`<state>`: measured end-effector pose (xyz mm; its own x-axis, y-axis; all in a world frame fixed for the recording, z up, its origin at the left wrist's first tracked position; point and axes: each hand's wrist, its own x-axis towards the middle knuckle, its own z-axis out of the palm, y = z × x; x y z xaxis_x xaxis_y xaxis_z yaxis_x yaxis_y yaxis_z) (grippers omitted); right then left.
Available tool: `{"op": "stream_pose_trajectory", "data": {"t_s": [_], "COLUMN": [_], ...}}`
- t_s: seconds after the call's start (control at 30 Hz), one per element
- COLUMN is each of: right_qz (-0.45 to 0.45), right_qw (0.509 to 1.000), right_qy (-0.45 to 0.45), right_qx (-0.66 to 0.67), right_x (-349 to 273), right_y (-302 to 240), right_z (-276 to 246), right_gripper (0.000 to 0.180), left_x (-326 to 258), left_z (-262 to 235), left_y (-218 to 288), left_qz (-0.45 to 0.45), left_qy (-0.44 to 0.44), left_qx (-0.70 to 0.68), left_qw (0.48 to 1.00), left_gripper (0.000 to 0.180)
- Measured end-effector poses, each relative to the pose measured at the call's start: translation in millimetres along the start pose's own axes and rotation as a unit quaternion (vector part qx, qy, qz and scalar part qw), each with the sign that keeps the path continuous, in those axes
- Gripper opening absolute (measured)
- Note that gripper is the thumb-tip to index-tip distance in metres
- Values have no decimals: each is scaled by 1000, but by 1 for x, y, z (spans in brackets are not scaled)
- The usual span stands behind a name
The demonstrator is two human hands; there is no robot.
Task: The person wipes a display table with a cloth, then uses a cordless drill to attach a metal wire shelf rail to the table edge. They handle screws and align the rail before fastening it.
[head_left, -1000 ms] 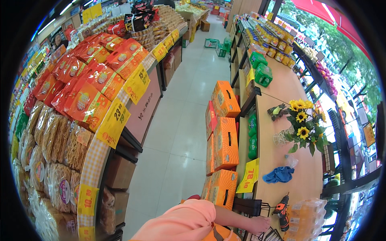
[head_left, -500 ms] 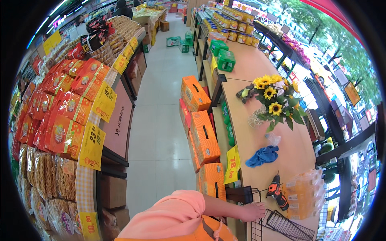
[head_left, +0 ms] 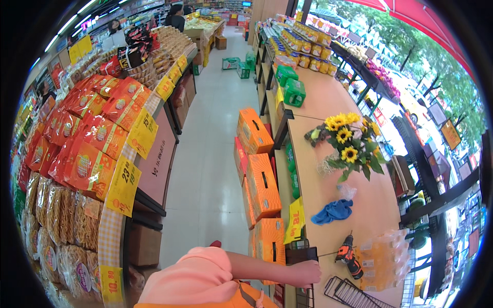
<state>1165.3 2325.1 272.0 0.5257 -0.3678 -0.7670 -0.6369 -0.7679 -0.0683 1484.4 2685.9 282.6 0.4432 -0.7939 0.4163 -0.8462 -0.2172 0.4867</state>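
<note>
Since the earlier frames the view has swung: the sunflowers and the orange cartons now sit nearer the middle of the picture, and the far end of the aisle shows more fully. The outstretched arm in the peach sleeve has stayed low in the picture, its hand still at the near edge of the bench.

That hand is curled, fingers folded down onto the top of a dark wire rack at the bench's near left corner; whether it truly grips the rack cannot be told. It appears to be the left hand. The other hand is out of view.

Just right of the hand an orange and black cordless drill lies on the bench, with a shrink-wrapped pack of orange drink bottles beside it on the right. A flat wire grid lies nearest the viewer. A crumpled blue cloth lies farther along, between the drill and the sunflowers. Green packs stand at the bench's far part.

The bench is a long pale wood surface running along the windows on the right. A pale tiled floor forms the aisle; on the left a display holds red snack bags with yellow price tags.
</note>
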Motion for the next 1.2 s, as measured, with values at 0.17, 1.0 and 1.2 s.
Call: {"op": "stream_pose_trajectory", "data": {"t_s": [0.17,1.0,1.2], "right_qz": [-174,-534,-626], "right_qw": [984,816,717], "right_qy": [1,110,299], "right_qx": [-43,-194,68], "right_x": [13,32,85], "right_y": [-203,-959,-1136], "right_z": [-12,-45,-147], "right_gripper": [56,26,17], "left_x": [-116,-452,-444], "left_z": [-113,-407,-529], "left_y": [-43,-375,-468], "left_qz": [-145,-408,-444], "left_qy": [35,-48,-28], "left_qx": [33,-72,32], "left_qw": [988,909,895], "left_gripper": [11,27,31]}}
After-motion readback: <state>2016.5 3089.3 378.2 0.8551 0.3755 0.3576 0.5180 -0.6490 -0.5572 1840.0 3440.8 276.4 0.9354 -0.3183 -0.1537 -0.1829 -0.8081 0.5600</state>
